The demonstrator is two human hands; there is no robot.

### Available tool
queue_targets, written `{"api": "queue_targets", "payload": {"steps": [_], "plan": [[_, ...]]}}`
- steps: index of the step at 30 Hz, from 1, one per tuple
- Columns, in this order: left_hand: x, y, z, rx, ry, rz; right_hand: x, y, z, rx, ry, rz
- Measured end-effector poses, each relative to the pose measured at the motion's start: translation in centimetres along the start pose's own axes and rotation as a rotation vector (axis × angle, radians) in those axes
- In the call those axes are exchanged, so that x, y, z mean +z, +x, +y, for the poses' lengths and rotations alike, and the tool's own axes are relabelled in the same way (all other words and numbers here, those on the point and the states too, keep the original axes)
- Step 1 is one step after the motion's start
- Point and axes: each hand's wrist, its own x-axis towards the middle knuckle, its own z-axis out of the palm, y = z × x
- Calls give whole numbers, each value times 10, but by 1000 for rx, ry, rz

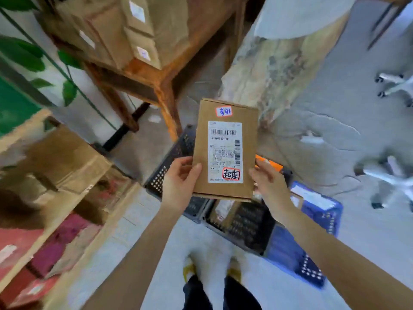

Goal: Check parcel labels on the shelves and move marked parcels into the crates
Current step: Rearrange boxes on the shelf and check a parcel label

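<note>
A flat brown cardboard parcel [225, 151] is held up in the middle of the view, label side toward me. It carries a white shipping label with barcodes, a red-framed handwritten sticker at the label's lower right, and a second red-framed sticker with blue writing near the top. My left hand [180, 182] grips the parcel's lower left edge, thumb on the front. My right hand [269, 183] sits at the lower right edge, fingers loosely spread beside it. Below the parcel stand a black crate [250, 227] holding a parcel, and a blue crate [312, 233] to its right.
A wooden table [154, 83] with stacked cardboard boxes stands at the back. Shelves with boxes and red packages [51, 198] run along the left. An orange item [271, 165] lies behind the crates. Office chair bases [393, 175] stand at the right. My feet are below.
</note>
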Motion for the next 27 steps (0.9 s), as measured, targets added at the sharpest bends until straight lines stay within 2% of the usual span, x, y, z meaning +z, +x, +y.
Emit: {"api": "queue_targets", "payload": {"steps": [6,10,13,18,23,27], "plan": [[104,32,-106,-140,306,-200,-51,43,115,324,-76,126],[169,67,-225,-194,637,-297,-61,102,231,494,-66,177],[210,89,-315,-251,757,-351,-55,148,329,593,-55,238],[248,120,-451,-208,893,-490,-35,208,475,727,-2,248],[262,143,-513,-277,983,-589,-8,246,556,776,-10,295],[262,158,-527,-273,988,-592,7,261,568,798,-24,281]]}}
